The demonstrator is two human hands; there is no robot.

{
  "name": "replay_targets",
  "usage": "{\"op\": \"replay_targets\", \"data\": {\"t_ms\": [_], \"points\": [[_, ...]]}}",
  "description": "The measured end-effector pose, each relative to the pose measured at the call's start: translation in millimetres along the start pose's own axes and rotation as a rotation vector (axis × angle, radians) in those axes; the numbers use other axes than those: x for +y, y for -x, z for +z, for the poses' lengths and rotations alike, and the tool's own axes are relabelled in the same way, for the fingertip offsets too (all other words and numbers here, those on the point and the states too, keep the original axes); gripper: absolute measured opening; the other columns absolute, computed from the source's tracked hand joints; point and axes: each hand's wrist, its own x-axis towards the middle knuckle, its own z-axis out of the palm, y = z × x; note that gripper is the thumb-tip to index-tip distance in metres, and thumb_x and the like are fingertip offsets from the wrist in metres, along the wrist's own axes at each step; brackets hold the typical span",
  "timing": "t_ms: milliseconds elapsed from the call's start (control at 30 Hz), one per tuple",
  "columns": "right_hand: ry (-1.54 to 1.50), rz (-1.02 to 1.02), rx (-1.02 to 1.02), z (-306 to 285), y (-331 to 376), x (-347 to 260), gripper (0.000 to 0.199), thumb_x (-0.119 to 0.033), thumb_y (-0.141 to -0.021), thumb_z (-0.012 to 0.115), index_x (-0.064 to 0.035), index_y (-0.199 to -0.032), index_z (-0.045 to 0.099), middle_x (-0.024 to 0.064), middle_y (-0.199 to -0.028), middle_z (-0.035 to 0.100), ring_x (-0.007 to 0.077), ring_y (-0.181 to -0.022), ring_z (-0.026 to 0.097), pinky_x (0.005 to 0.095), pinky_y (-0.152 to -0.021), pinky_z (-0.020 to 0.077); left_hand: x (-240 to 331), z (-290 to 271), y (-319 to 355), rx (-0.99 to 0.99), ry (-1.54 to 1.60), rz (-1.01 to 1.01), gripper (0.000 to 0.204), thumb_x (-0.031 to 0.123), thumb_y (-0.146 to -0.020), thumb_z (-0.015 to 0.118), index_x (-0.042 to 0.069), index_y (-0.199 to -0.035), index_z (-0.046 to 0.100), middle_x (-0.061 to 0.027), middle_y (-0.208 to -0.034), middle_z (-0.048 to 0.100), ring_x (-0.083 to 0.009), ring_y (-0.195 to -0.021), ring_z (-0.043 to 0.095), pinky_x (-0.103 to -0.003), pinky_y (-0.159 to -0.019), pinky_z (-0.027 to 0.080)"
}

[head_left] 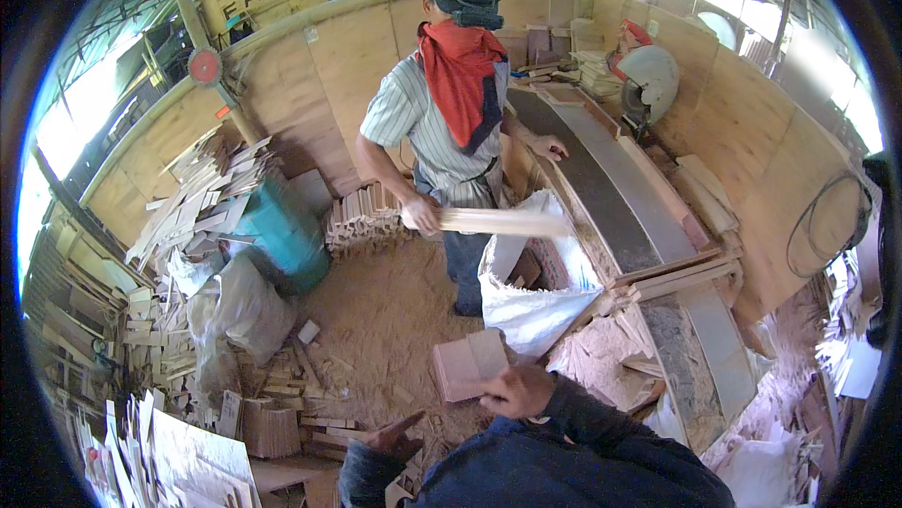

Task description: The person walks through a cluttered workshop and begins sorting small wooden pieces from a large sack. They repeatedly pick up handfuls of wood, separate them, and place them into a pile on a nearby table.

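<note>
Two hands of mine are in view, and only one carries anything: my right hand [520,391] is closed around the near edge of a small stack of thin wooden boards [468,363], thumb on top, the stack jutting out to the left of my grip and hanging above the sawdust floor [381,320]. My left hand [396,435] sits lower and to the left, fingers pointed and loosely spread, empty, touching nothing that I can make out.

The risk I see is the stack fanning apart: I pinch it at one end only, so the loose sheets could slide off each other and drop. Beyond my grip a co-worker [442,123] holds a long wooden plank [503,221] over a white sack [536,292], and a swing of that plank toward me could knock my boards.

The boards look pale pinkish-tan, flat, roughly square, cleanly cut, with the layered edges showing on the near side
</note>
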Motion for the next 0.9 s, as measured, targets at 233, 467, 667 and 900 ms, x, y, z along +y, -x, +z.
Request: {"op": "replay_targets", "data": {"t_ms": [233,467,667,900], "points": [[0.258,0.303,-0.156,-15.0,13.3,22.9,0.051,-0.025,-0.080,0.061,-0.0113,-0.129,0.054,0.0200,-0.080,0.066,0.0381,-0.077,0.065,0.0491,-0.068,0.0514,-33.8,26.8,23.4,0.050,0.259,-0.322,0.057,0.040,-0.082,0.069,0.015,-0.131,0.055,-0.0147,-0.094,0.070,-0.0315,-0.083,0.067,-0.041,-0.075,0.053],[0.144,0.283,-0.436,12.3,9.8,11.8,0.056,-0.028,-0.080,0.065,-0.0075,-0.131,0.052,0.0217,-0.090,0.067,0.0393,-0.087,0.065,0.0495,-0.077,0.0509,-60.1,51.4,34.2,-0.144,0.085,-0.370,0.069,0.042,-0.079,0.072,0.014,-0.137,0.048,-0.0184,-0.099,0.069,-0.0355,-0.094,0.065,-0.043,-0.080,0.052],[0.226,0.193,-0.542,33.6,-25.2,-0.2,0.052,-0.029,-0.079,0.066,-0.0057,-0.123,0.055,0.0237,-0.094,0.067,0.0412,-0.089,0.065,0.0516,-0.078,0.0515,-95.4,80.8,62.3,-0.141,0.188,-0.492,0.077,0.049,-0.077,0.073,0.015,-0.140,0.044,-0.0187,-0.101,0.068,-0.0368,-0.097,0.065,-0.044,-0.081,0.052],[0.291,0.208,-0.617,83.6,-84.8,-9.1,0.053,-0.029,-0.081,0.065,-0.0092,-0.128,0.054,0.0218,-0.099,0.066,0.0388,-0.096,0.063,0.0481,-0.083,0.0501,-136.1,85.0,120.4,-0.206,0.211,-0.750,0.076,0.047,-0.080,0.070,0.019,-0.144,0.038,-0.0222,-0.112,0.065,-0.0387,-0.108,0.061,-0.046,-0.090,0.049]]}}
